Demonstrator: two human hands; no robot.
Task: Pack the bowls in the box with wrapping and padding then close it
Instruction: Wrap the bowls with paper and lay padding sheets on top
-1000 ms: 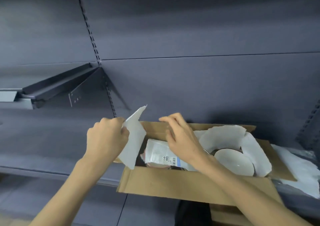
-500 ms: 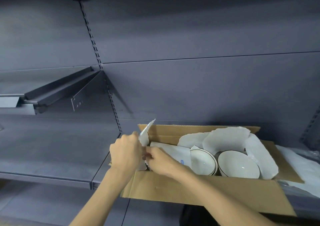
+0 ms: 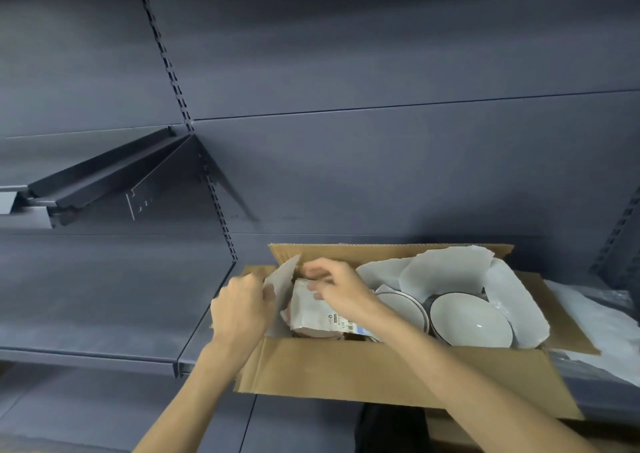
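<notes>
The open cardboard box [image 3: 398, 373] sits on a dark metal shelf [image 3: 104, 314], and half a second ago both hands were bunched low at its left corner; now the right hand [image 3: 341, 288] has lifted and lies over a labelled white packet [image 3: 313, 310] at the left end of the box, fingers curled onto its top edge in a light pinch. The left hand [image 3: 240, 308] is closed round a sheet of white wrapping paper [image 3: 282, 279], holding it upright against the left wall. A second ago that sheet was raised above the box, so it has been brought down inside, which I take as padding being tucked beside the packet. Two bare white bowls [image 3: 467, 317] sit to the right, unwrapped, with torn paper [image 3: 446, 272] behind and beside them, and the flaps are open, so wrapping and closing appear not yet done. More crumpled white padding [image 3: 602, 328] lies on the shelf just right of the box. Around it stand dark shelving panels, a slotted upright [image 3: 180, 99] and a bracketed shelf [image 3: 104, 178] higher on the left
</notes>
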